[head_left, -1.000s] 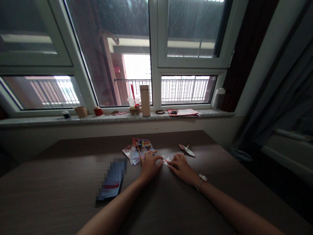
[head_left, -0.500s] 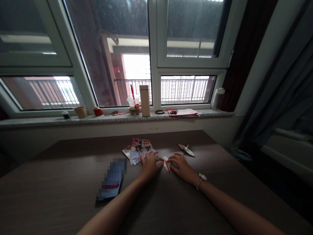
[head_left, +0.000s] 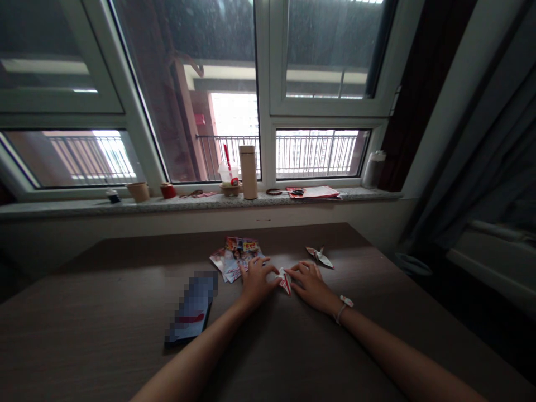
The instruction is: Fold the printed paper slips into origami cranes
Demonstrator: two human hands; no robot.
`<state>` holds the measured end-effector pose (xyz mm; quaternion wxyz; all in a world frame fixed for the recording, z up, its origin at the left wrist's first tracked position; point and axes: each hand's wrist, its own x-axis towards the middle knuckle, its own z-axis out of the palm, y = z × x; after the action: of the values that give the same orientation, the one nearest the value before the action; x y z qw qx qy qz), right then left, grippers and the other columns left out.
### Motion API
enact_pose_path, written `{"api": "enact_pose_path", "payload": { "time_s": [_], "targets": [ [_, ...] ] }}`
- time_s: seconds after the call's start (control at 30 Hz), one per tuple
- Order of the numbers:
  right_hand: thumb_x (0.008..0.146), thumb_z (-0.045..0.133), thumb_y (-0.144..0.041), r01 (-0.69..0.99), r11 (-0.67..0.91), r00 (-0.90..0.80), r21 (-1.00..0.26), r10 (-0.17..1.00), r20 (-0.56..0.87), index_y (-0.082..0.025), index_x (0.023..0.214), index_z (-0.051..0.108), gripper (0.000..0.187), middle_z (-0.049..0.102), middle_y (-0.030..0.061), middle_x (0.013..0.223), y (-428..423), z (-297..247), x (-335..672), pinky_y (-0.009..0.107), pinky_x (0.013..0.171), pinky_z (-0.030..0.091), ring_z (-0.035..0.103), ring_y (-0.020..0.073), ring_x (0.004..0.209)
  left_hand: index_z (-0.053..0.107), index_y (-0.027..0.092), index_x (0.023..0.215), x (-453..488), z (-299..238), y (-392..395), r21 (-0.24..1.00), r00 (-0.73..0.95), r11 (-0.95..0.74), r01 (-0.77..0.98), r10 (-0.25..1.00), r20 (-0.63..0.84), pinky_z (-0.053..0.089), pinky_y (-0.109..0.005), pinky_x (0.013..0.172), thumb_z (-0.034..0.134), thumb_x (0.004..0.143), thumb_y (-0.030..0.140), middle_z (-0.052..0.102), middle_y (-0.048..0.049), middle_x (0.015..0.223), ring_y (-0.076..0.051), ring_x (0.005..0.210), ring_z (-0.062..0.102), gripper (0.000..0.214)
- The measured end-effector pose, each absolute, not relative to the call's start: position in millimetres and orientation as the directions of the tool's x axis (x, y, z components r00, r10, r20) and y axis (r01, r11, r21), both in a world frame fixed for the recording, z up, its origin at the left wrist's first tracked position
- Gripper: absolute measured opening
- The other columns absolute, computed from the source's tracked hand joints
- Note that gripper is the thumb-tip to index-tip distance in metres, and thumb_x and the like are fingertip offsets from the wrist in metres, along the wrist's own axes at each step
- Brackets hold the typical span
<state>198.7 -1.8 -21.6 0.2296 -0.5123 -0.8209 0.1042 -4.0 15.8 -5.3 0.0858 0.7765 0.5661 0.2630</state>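
A small folded piece of paper [head_left: 285, 283], white with red stripes, stands on the dark table between my two hands. My left hand [head_left: 257, 285] pinches its left edge with thumb and fingertip; the other fingers reach over the colourful paper sheets [head_left: 237, 258]. From the right, my right hand [head_left: 309, 283] grips the opposite edge with its fingertips, a bracelet on the wrist. Just beyond the right hand lies a finished-looking origami crane [head_left: 320, 257] in white and red paper.
A phone [head_left: 190, 312], its screen blurred out, lies left of my left forearm. On the windowsill stand a tan flask [head_left: 248, 172], a plastic cup with a red straw [head_left: 228, 173], a paper cup [head_left: 138, 192], scissors [head_left: 296, 192] on papers [head_left: 318, 192] and a bottle [head_left: 374, 168].
The folded paper's visible face has changed from one broad red stripe to several thin red lines, with its top now more open. My hands have barely shifted.
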Motion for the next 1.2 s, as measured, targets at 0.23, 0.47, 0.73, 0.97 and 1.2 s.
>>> {"api": "enact_pose_path", "payload": {
  "time_s": [0.23, 0.47, 0.73, 0.97, 1.2],
  "targets": [
    [0.092, 0.049, -0.035, 0.816, 0.432, -0.373, -0.383, 0.901, 0.222, -0.036, 0.135, 0.051, 0.043, 0.053, 0.0035, 0.133, -1, -20, 199, 0.052, 0.113, 0.021, 0.036, 0.0263, 0.128, 0.076, 0.04, 0.096, -10, -6, 20, 0.362, 0.273, -0.349, 0.864, 0.93, 0.245, -0.002, -0.077, 0.105, 0.074, 0.076, 0.044, 0.047, -0.0018, 0.145, -0.039, 0.139, 0.027, 0.02],
    [0.09, 0.054, -0.035, 0.716, 0.429, -0.321, -0.551, 0.903, 0.286, -0.029, 0.116, 0.062, 0.028, 0.06, 0.0032, 0.122, 3, -23, 203, 0.045, 0.107, 0.03, 0.044, 0.0244, 0.12, 0.075, 0.039, 0.101, -11, -8, 18, 0.311, 0.291, -0.364, 0.878, 0.922, 0.256, -0.001, -0.074, 0.108, 0.07, 0.081, 0.045, 0.048, -0.0046, 0.145, -0.038, 0.139, 0.029, 0.022],
    [0.093, 0.05, -0.037, 0.637, 0.467, -0.29, -0.613, 0.882, 0.371, -0.024, 0.094, 0.066, 0.021, 0.066, 0.0038, 0.107, 11, -32, 208, 0.04, 0.101, 0.037, 0.053, 0.0221, 0.108, 0.074, 0.04, 0.103, -13, -11, 18, 0.303, 0.306, -0.38, 0.874, 0.914, 0.266, -0.003, -0.073, 0.108, 0.068, 0.083, 0.043, 0.049, -0.0044, 0.143, -0.038, 0.139, 0.028, 0.021],
    [0.087, 0.057, -0.021, 0.648, 0.533, -0.353, -0.545, 0.844, 0.405, -0.023, 0.093, 0.07, 0.015, 0.066, 0.0041, 0.107, 6, -26, 206, 0.04, 0.1, 0.038, 0.052, 0.0217, 0.109, 0.073, 0.04, 0.106, -15, -7, 19, 0.294, 0.35, -0.411, 0.863, 0.906, 0.238, -0.002, -0.074, 0.108, 0.065, 0.085, 0.044, 0.047, -0.0049, 0.146, -0.038, 0.141, 0.027, 0.023],
    [0.083, 0.061, -0.018, 0.66, 0.611, -0.428, -0.438, 0.785, 0.448, -0.027, 0.097, 0.072, 0.02, 0.069, 0.0031, 0.105, 3, -19, 211, 0.047, 0.109, 0.03, 0.049, 0.0245, 0.118, 0.073, 0.039, 0.108, -16, -5, 20, 0.307, 0.388, -0.444, 0.842, 0.893, 0.228, -0.002, -0.073, 0.109, 0.061, 0.086, 0.051, 0.048, -0.0056, 0.146, -0.036, 0.14, 0.028, 0.028]
  ]
}}
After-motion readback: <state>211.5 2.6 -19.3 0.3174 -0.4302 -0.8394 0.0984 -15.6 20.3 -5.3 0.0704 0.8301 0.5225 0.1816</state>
